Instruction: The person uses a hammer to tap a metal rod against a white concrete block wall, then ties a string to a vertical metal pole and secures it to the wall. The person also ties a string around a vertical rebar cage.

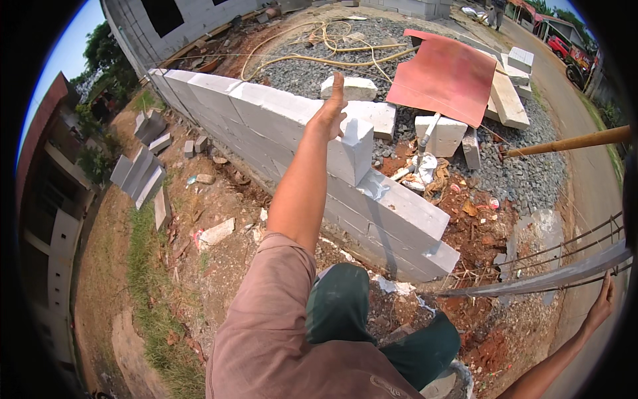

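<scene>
My left arm reaches forward over a low wall (266,100) of pale grey blocks. My left hand (327,118) is at the top of the raised end block (353,147), open, with one digit stretched upward; its other fingers are partly hidden. Far to the right, my right hand (601,304) is raised beside a long grey board (565,267), its visible fingers stretched against the board's lower edge. Thin steel bars (565,241) run alongside the board. Below the end block, the wall steps down to lower blocks (409,207), with wet grey mortar (373,188) on one.
Beyond the wall lie gravel (292,61), a yellowish hose (345,51), loose blocks (442,137) and a reddish sheet (442,76). A bamboo pole (571,141) slants in from the right. Stacked blocks (139,176) and rubble lie left of the wall. My knees (339,299) are close to its base.
</scene>
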Action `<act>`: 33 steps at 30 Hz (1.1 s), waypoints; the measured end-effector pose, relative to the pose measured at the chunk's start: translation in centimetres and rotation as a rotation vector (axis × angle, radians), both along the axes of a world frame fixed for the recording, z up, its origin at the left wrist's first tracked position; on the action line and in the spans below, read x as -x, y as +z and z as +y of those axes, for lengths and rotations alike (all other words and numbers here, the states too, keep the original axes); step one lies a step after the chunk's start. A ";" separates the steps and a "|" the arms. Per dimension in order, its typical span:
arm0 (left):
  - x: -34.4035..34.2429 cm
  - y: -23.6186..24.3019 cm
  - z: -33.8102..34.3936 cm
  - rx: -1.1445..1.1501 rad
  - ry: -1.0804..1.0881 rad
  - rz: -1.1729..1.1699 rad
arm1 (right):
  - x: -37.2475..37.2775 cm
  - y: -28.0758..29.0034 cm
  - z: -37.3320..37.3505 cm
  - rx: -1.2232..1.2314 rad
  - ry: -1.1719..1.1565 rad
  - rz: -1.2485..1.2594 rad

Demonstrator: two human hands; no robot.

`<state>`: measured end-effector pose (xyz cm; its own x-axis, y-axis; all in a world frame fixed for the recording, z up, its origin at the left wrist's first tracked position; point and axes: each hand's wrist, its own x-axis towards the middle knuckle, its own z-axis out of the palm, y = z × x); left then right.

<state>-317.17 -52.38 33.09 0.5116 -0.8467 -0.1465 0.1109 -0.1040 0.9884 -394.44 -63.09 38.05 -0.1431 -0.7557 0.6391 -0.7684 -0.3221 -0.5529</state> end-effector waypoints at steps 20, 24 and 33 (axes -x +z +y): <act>1.7 -1.4 -0.8 -0.095 0.203 -0.242 | -5.8 1.2 3.0 0.050 -0.069 -0.121; 13.7 -6.2 -1.8 0.284 0.165 -0.313 | -8.9 2.2 4.0 0.068 -0.105 -0.142; 47.3 0.6 -8.4 0.683 -0.764 -0.110 | -8.0 2.6 4.9 0.009 -0.132 -0.184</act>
